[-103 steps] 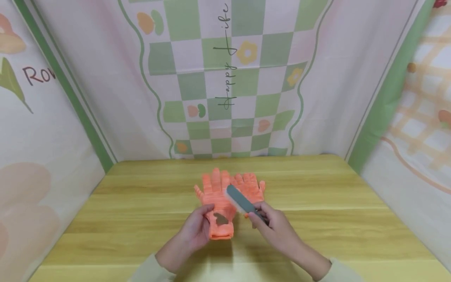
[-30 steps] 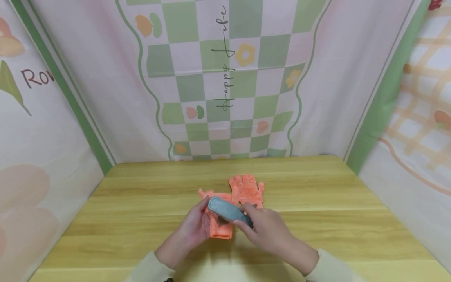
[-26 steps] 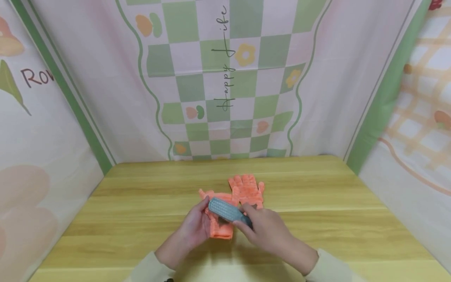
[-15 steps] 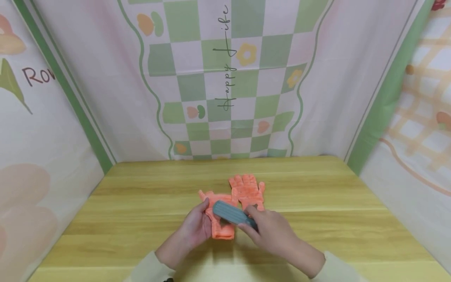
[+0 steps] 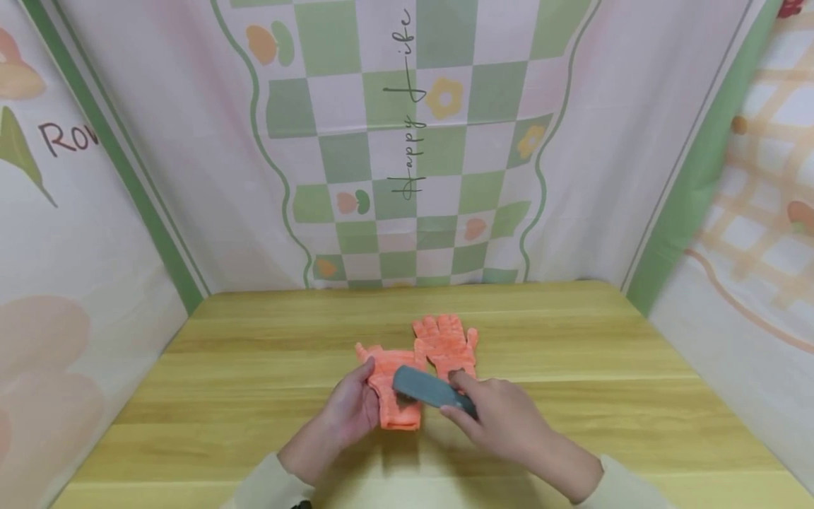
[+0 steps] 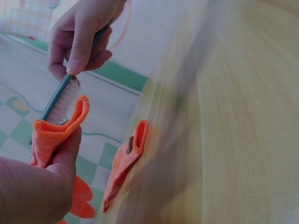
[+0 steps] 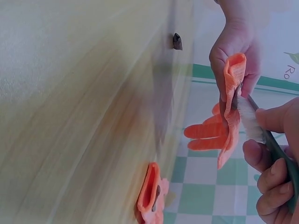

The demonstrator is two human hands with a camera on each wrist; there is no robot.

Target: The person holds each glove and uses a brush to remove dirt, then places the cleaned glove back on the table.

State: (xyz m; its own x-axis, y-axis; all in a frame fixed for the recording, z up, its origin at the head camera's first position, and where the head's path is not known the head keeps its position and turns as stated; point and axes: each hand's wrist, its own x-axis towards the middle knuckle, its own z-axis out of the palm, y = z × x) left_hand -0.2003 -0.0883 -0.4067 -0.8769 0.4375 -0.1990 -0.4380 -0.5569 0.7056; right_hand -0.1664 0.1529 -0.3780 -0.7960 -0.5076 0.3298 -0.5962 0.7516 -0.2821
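Observation:
An orange knit glove (image 5: 389,366) is held up over the table in my left hand (image 5: 350,410), its thumb on the near face and its cuff toward me. In the right wrist view, the glove's fingers hang down behind the hand. My right hand (image 5: 509,424) grips a brush (image 5: 422,386) with a teal back and handle. Its white bristles (image 7: 250,119) press against the glove near the cuff. The brush head mostly covers a brown stain (image 5: 404,400) there. A second orange glove (image 5: 445,343) lies palm-flat on the table behind, with a brown stain (image 6: 130,145) near its cuff.
The wooden table (image 5: 254,396) reaches back to a green-checked curtain (image 5: 400,148), with printed fabric on both sides. A small dark crumpled object (image 7: 177,42) shows beyond the table surface in the right wrist view.
The brush has come down from beside the held glove's fingers onto the cuff area, then shifted slightly right. The held glove's fingers have tipped out of the head view. The other glove stays put.

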